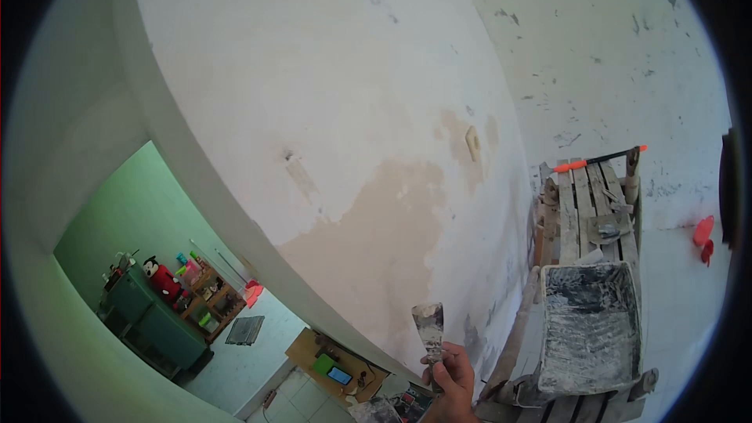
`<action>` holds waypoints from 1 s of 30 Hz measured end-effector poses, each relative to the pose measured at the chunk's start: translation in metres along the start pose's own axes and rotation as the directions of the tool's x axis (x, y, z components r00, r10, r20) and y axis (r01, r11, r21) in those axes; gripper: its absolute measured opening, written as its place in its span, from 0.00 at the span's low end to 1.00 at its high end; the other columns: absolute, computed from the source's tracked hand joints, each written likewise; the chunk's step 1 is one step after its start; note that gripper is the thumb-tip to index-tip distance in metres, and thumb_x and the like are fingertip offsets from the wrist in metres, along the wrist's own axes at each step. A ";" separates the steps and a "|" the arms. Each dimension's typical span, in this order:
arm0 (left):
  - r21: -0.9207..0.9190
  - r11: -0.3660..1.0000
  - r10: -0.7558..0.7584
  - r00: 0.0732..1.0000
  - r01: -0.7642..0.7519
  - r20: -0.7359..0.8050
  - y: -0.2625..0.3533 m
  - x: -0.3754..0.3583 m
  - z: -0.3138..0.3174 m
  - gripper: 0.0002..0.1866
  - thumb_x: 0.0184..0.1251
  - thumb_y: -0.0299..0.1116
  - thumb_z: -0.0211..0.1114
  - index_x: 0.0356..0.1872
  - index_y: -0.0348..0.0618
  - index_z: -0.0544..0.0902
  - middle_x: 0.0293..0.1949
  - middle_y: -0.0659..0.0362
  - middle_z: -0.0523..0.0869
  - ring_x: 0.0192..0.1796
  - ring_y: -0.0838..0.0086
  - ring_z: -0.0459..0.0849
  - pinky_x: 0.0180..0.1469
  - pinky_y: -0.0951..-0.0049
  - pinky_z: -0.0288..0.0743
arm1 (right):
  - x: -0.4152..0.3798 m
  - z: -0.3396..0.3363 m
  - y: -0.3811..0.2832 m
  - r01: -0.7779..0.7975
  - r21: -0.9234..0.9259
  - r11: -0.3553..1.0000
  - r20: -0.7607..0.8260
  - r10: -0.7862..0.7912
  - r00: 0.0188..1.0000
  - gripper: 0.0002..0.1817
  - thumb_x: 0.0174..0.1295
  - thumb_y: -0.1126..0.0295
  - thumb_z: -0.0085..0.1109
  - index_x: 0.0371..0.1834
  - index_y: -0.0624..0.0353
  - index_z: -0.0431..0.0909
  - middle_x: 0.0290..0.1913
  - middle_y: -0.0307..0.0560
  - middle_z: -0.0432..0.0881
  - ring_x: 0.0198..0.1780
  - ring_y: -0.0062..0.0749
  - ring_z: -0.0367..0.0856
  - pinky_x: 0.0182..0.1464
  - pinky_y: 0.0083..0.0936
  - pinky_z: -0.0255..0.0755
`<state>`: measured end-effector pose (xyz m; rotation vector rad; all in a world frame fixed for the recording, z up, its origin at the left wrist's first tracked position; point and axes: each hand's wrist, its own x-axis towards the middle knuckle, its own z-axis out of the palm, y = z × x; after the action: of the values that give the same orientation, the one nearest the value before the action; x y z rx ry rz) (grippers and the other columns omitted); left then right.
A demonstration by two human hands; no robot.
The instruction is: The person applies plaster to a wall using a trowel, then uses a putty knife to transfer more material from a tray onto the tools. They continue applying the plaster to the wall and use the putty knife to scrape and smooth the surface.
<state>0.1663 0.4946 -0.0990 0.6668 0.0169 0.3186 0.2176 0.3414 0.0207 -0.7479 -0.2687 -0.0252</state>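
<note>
Left hand unseen, grip unknown. Green-walled room at left. White plaster wall, beige-patched. Right hand, wrist cropped, clasps smeared metal scraper before wall, handle mostly hidden. Streaked grey rectangular tray at slatted wooden bench's near end.

Right of the scraper lies a tray.

Nothing legible in our view

We can read no words, brands, numbers or signs anywhere; the phone on the table has a lit screen, yet whatever it displays is too small for us to make out; the coloured containers, far off, are likewise too small to read; we see only smears on the scraper and tray.
</note>
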 end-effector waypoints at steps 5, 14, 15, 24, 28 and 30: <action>-0.065 0.984 -0.160 0.985 0.164 0.067 -0.015 -0.011 0.000 0.28 0.79 0.53 0.47 0.67 0.45 0.75 0.48 0.56 0.83 0.41 0.66 0.79 0.42 0.64 0.75 | -0.003 -0.014 0.014 -0.125 0.151 0.981 -0.057 0.135 0.989 0.20 0.74 0.71 0.58 0.67 0.58 0.69 0.49 0.53 0.84 0.38 0.29 0.81 0.42 0.25 0.74; -0.174 0.950 -0.239 0.962 0.260 0.132 -0.011 -0.034 -0.009 0.26 0.79 0.51 0.49 0.66 0.46 0.76 0.45 0.59 0.83 0.35 0.69 0.77 0.36 0.66 0.73 | -0.003 -0.030 0.000 -0.094 0.141 0.986 -0.092 0.107 0.990 0.19 0.75 0.71 0.56 0.67 0.56 0.69 0.50 0.50 0.83 0.39 0.28 0.78 0.44 0.25 0.72; -0.187 0.945 -0.244 0.960 0.267 0.137 -0.010 -0.037 -0.010 0.25 0.80 0.51 0.49 0.66 0.46 0.76 0.44 0.59 0.83 0.35 0.69 0.77 0.35 0.66 0.73 | -0.004 -0.032 -0.001 -0.093 0.131 0.987 -0.110 0.108 0.988 0.19 0.75 0.71 0.56 0.66 0.56 0.69 0.50 0.50 0.83 0.39 0.28 0.78 0.44 0.25 0.72; -0.294 0.893 -0.279 0.933 0.339 0.229 -0.006 -0.050 -0.022 0.23 0.80 0.49 0.51 0.65 0.48 0.78 0.41 0.61 0.83 0.29 0.71 0.76 0.29 0.69 0.72 | -0.008 -0.050 0.002 -0.061 0.119 0.991 -0.194 0.083 0.978 0.19 0.75 0.71 0.56 0.66 0.56 0.70 0.49 0.49 0.83 0.37 0.27 0.78 0.40 0.23 0.70; -0.323 0.865 -0.286 0.905 0.385 0.314 -0.003 -0.038 -0.022 0.22 0.81 0.48 0.52 0.64 0.49 0.78 0.39 0.62 0.84 0.27 0.72 0.75 0.26 0.70 0.71 | 0.014 -0.050 -0.007 -0.081 0.096 0.992 -0.232 0.102 0.967 0.19 0.75 0.70 0.56 0.67 0.56 0.71 0.47 0.48 0.84 0.34 0.26 0.77 0.38 0.22 0.69; -0.334 0.849 -0.300 0.894 0.410 0.333 0.001 -0.041 -0.028 0.21 0.81 0.48 0.52 0.64 0.49 0.79 0.39 0.63 0.84 0.26 0.73 0.75 0.25 0.70 0.71 | 0.036 -0.046 -0.010 -0.043 0.075 0.996 -0.268 0.062 0.962 0.18 0.75 0.69 0.55 0.67 0.57 0.71 0.46 0.48 0.85 0.32 0.24 0.77 0.36 0.21 0.67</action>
<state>0.1234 0.5001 -0.1240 0.2844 -0.1790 -0.1369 0.2617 0.3057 0.0042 -0.6736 0.0107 -0.0670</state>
